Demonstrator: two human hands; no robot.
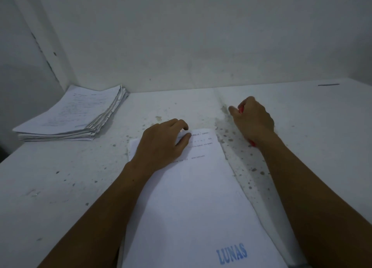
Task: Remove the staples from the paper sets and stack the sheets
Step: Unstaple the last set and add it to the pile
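A white paper set with a blue "LUNAS" stamp lies on the table in front of me, its printed far end pointing away. My left hand rests on that far end, fingers curled at the top corner. My right hand is just right of the paper's far corner and grips a red tool; red shows between the fingers and again below the palm. No staple can be made out. A stack of loose sheets lies at the far left by the wall.
The white table is speckled with dark spots. A wall runs along its far edge, with a corner at the left behind the stack. A short dark mark lies on the table at the far right.
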